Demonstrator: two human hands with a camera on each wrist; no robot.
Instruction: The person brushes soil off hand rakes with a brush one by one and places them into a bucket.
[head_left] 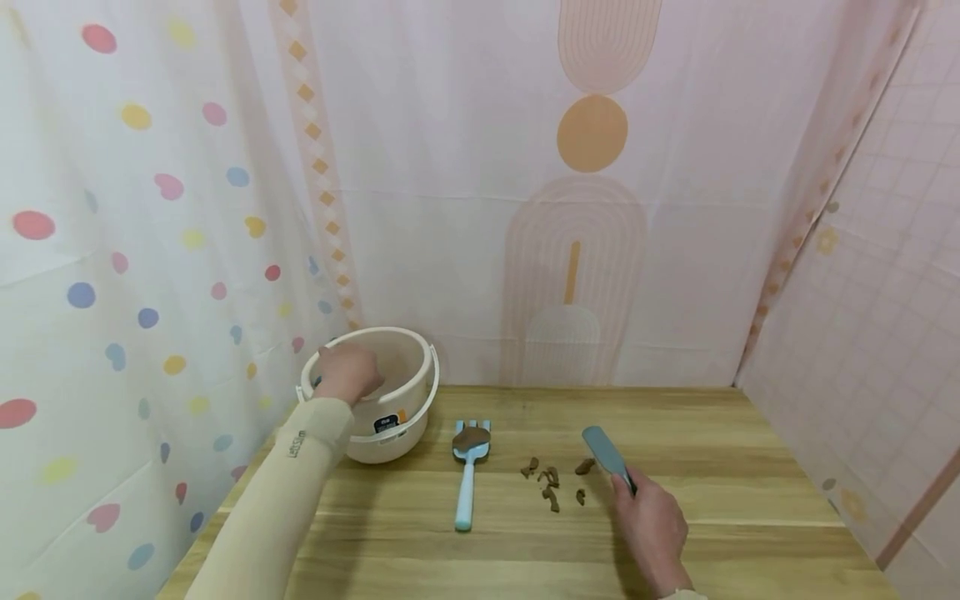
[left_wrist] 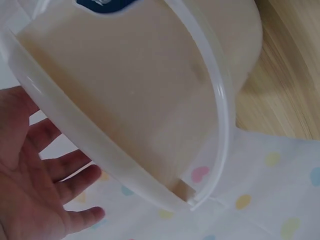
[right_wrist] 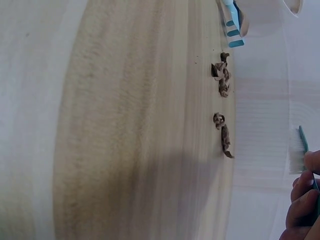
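Observation:
My left hand is over the mouth of a cream bucket, its fingers spread and loosely bent. In the left wrist view the fingers lie along the bucket's rim, with some fingertips hidden behind it. My right hand grips a teal brush by its handle, above the tabletop. White bristles show on the brush in the right wrist view. Left of the brush lie several curled brown scraps.
A light blue fork-shaped tool lies between the bucket and the scraps, with a flat brown piece on its head. The bucket's white handle hangs down its side. Patterned curtains surround the wooden table.

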